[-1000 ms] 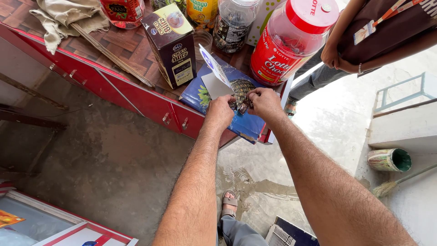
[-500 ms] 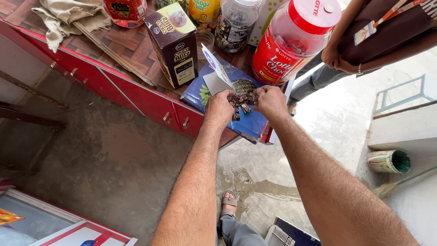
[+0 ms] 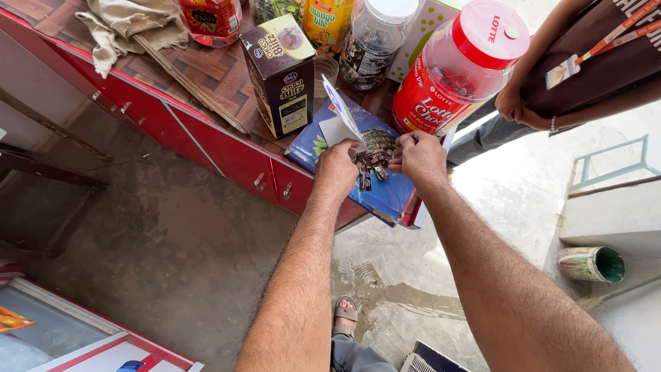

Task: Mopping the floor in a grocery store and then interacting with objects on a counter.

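Evidently, both hands were working over a blue book lying at the edge of the red counter. The left hand had its fingers curled together around a white card, held upright, its lower part against the book. The right hand had thumb and fingertips pinched on a small bunch of dark wrappers resting on the book between the two hands. Behind stood a dark carton, just beside the card, and a red-lidded plastic jar near the right hand. Another person's hand hung beside the jar.
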